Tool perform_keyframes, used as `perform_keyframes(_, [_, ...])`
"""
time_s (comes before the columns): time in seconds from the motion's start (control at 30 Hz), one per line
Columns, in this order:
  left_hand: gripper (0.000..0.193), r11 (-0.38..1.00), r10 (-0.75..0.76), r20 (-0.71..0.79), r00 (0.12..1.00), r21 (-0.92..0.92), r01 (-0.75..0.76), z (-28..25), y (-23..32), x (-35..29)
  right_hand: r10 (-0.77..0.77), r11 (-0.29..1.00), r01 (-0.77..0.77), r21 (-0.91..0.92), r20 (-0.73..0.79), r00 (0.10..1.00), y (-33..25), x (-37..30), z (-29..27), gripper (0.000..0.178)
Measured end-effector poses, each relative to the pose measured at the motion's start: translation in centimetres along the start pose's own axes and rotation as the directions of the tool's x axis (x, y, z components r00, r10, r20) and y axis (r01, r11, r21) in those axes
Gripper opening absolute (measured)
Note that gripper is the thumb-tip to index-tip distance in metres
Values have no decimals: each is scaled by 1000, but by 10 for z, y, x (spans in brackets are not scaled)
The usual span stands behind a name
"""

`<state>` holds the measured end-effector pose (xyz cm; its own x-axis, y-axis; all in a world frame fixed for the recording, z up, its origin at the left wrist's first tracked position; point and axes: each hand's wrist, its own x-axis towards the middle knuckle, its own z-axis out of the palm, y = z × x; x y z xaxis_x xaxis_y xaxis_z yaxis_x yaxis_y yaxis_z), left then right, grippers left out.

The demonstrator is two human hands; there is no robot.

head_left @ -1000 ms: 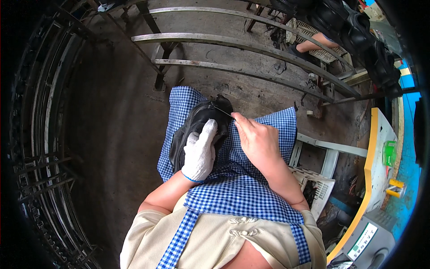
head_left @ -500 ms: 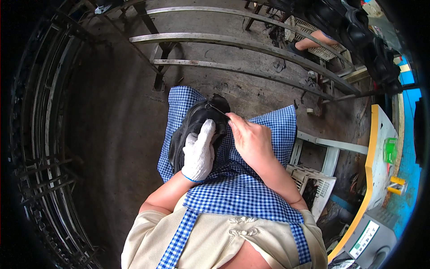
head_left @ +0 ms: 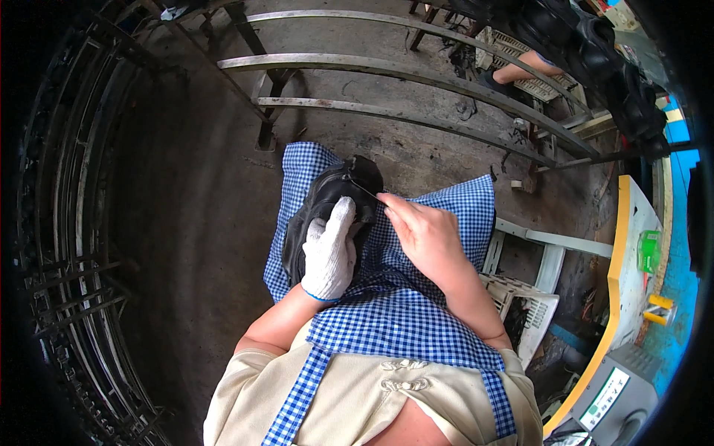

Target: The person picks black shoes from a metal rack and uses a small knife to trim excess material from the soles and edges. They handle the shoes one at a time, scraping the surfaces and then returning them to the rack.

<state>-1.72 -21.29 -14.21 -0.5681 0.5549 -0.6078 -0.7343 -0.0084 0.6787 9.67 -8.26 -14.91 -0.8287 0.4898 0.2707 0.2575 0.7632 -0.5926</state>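
A black shoe (head_left: 327, 189) lies on my lap over the blue checked apron (head_left: 465, 204), its toe end pointing away from me. My left hand (head_left: 329, 256), in a white knit glove, grips the shoe from above and presses its thumb on the upper. Beside the far end of the shoe, my bare right hand (head_left: 428, 230) pinches a thin, pale, line-like thing (head_left: 363, 186) that runs to the shoe's upper. Whether it is a thread or a slim tool I cannot tell.
Metal rails (head_left: 387, 68) of a rack cross the floor ahead. More black shoes (head_left: 580, 44) stand at the upper right. To my right are a white plastic basket (head_left: 532, 320), a yellow-edged panel (head_left: 619, 245), a green item (head_left: 648, 251) and a grey machine box (head_left: 632, 379).
My right hand has shifted slightly right and toward me, its fingers still pinched. My left hand and the shoe stay nearly in place.
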Motion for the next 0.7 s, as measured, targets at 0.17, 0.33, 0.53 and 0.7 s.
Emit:
perform_keyframes(0.17, [20, 995, 89, 38, 995, -53, -86, 11, 0, -5, -76, 989, 76, -124, 3, 997, -5, 5, -31, 21])
perform_keyframes(0.33, [27, 999, 46, 125, 991, -30, -43, 2, -12, 0, -120, 989, 121, 85, -17, 993, 3, 30, -37, 21])
perform_keyframes(0.53, [28, 999, 34, 88, 996, 8, -35, -1, -10, 1, -116, 993, 118, -13, 119, 986, -1, 22, -50, 31])
perform_keyframes(0.7, [30, 994, 99, 86, 991, -54, -95, 10, -8, -1, -155, 968, 181, -175, 154, 976, -6, 7, -47, 44])
